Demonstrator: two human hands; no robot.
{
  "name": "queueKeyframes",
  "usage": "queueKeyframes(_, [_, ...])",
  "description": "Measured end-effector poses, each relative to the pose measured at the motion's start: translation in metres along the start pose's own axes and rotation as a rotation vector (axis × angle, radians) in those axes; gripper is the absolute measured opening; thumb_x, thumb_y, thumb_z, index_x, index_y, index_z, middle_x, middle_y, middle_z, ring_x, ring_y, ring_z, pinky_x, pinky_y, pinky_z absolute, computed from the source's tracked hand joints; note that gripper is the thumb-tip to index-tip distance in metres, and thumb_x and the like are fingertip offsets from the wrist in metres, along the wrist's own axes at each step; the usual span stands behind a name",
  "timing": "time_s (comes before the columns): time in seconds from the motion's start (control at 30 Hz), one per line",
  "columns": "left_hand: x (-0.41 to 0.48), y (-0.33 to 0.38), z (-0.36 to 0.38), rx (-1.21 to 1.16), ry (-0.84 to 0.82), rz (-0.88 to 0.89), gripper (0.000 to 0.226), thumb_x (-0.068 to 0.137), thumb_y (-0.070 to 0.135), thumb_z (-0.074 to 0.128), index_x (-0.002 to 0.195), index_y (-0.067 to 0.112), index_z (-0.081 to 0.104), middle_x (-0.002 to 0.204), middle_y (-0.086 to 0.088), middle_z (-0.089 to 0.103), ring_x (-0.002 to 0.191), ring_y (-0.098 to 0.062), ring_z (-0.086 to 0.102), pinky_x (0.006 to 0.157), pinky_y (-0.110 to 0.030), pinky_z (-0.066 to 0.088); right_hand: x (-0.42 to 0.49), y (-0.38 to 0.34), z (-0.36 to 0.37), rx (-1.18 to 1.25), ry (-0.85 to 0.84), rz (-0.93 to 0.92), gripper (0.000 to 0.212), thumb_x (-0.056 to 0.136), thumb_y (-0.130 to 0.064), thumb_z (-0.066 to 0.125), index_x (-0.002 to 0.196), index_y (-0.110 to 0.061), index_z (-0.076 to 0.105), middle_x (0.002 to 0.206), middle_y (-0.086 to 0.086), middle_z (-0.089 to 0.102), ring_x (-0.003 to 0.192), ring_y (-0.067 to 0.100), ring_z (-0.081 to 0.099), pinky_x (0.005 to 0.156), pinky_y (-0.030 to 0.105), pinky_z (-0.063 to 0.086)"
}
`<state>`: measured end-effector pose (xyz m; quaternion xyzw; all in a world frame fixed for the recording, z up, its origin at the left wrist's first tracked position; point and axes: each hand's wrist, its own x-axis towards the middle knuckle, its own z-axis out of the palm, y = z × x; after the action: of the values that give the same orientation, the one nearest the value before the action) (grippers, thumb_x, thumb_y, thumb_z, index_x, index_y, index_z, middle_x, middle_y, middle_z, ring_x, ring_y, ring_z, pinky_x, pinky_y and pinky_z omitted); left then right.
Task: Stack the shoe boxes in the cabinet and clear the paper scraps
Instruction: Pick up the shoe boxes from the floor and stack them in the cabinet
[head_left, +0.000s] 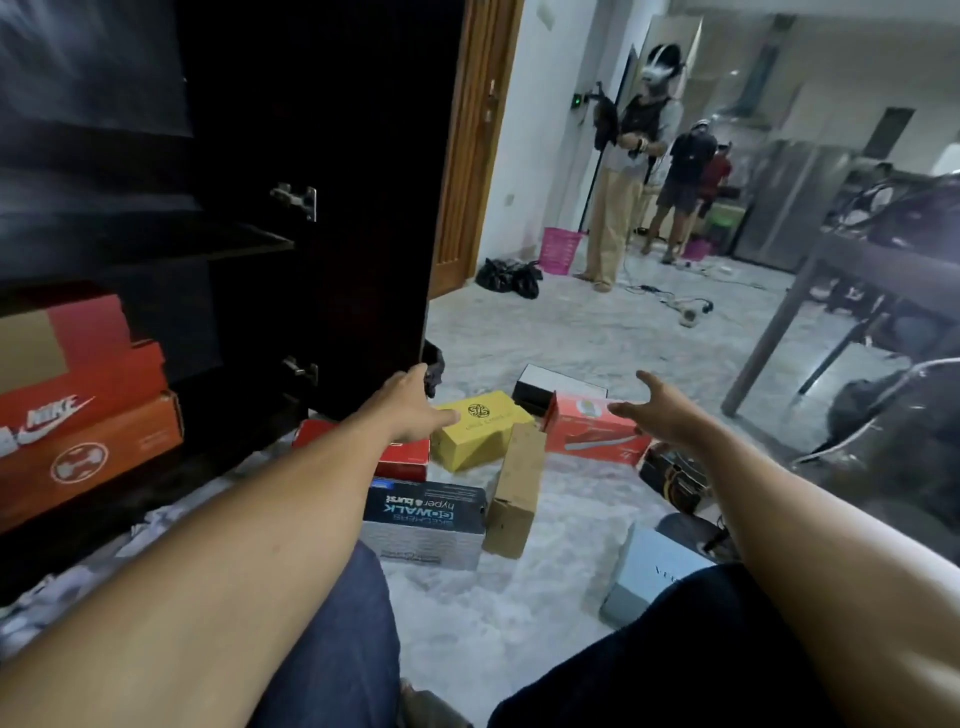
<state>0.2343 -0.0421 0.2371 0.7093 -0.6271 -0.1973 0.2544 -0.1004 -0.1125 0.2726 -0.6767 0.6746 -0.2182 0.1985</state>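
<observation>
Both grips spread wide, empty: left hand (415, 405) by yellow box (483, 439), right hand (660, 410) above red box (587, 434), floor (519, 623).

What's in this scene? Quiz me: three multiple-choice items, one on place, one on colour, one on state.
1. The yellow box sits: A on the floor; B in the cabinet; C on the table.
2. The Nike box is: A blue; B red; C green.
3. The right hand is: A gripping a box; B gripping paper; C open.
Key: 1 A, it rests on the pale floor; 2 B, its side is red with a white logo; 3 C, its fingers are spread and hold nothing.
</observation>
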Motion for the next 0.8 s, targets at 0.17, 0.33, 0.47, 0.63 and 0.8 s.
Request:
queueKeyframes(0.17, [0.016, 0.041, 0.032, 0.016, -0.081, 0.117, 0.102, 0.081, 0.054, 0.073, 0.158, 0.017, 0.017, 0.162, -0.009, 0.025, 0.145, -0.031, 0.033, 0.114, -0.044, 0.035, -0.014, 0.048, -0.041, -0.005, 0.085, 0.084, 0.087, 0.087, -0.036, 0.074, 0.156, -0.015, 0.024, 0.146, 0.018, 0.046, 0.116, 0.028, 0.055, 0.089, 0.041, 0.048])
queueKeyframes(0.33, [0.037, 0.068, 0.065, 0.069, -0.143, 0.168, 0.1, 0.083, 0.052, 0.072, 0.158, 0.016, 0.015, 0.161, -0.011, 0.025, 0.144, -0.032, 0.032, 0.113, -0.043, 0.035, -0.023, 0.099, -0.055, -0.029, 0.075, 0.177, 0.086, 0.087, -0.033, 0.074, 0.154, -0.011, 0.025, 0.146, 0.017, 0.046, 0.117, 0.029, 0.058, 0.093, 0.032, 0.051])
queueKeyframes(0.47, [0.052, 0.092, 0.094, 0.074, -0.181, 0.199, 0.094, 0.085, 0.048, 0.071, 0.157, 0.015, 0.018, 0.16, -0.012, 0.028, 0.145, -0.03, 0.031, 0.112, -0.039, 0.032, -0.02, 0.13, -0.054, 0.027, 0.1, 0.224, 0.08, 0.088, -0.028, 0.073, 0.152, -0.012, 0.028, 0.121, 0.01, 0.054, 0.073, 0.009, 0.05, 0.041, 0.012, 0.04])
queueKeyframes(0.63, [0.06, 0.139, 0.148, 0.077, -0.282, 0.309, 0.086, 0.084, 0.045, 0.073, 0.153, 0.02, 0.027, 0.153, -0.009, 0.038, 0.139, -0.028, 0.04, 0.11, -0.036, 0.036, -0.017, 0.175, -0.05, 0.027, 0.058, 0.261, 0.08, 0.087, -0.027, 0.073, 0.153, -0.01, 0.031, 0.141, 0.011, 0.052, 0.109, 0.021, 0.055, 0.083, 0.03, 0.049])
queueKeyframes(0.8, [0.079, 0.18, 0.213, 0.126, -0.343, 0.393, 0.093, 0.078, 0.057, 0.07, 0.153, 0.026, 0.026, 0.155, -0.004, 0.039, 0.136, -0.028, 0.045, 0.107, -0.046, 0.043, -0.007, 0.237, -0.066, 0.032, 0.112, 0.337, 0.07, 0.091, -0.023, 0.069, 0.15, -0.006, 0.035, 0.15, 0.014, 0.045, 0.131, 0.031, 0.05, 0.083, 0.017, 0.05])
